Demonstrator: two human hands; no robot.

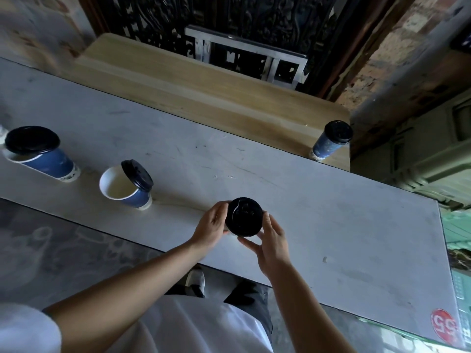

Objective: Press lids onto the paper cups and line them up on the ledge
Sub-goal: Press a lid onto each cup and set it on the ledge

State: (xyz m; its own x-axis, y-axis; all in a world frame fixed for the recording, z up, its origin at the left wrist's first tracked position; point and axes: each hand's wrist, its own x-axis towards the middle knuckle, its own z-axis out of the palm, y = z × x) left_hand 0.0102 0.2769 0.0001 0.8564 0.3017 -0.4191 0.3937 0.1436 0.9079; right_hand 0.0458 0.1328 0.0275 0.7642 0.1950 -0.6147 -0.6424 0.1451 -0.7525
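Note:
A paper cup topped by a black lid (244, 217) stands on the grey counter (331, 225) in front of me. My left hand (212, 226) grips its left side and my right hand (270, 242) holds the lid's right edge; the cup body is mostly hidden under the lid. One lidded blue cup (330, 140) stands on the wooden ledge (204, 90) at its right end. To the left, an open blue cup (122, 186) has a black lid (137, 175) leaning on its rim. Farther left a blue cup (48, 163) carries a loosely resting lid (31, 139).
A dark ornate metal grille (229, 26) rises behind the wooden ledge. A brick wall (395, 59) stands at the right. A red round sticker (444, 326) lies on the counter's near right corner. Below me are my white apron and shoes on a patterned floor.

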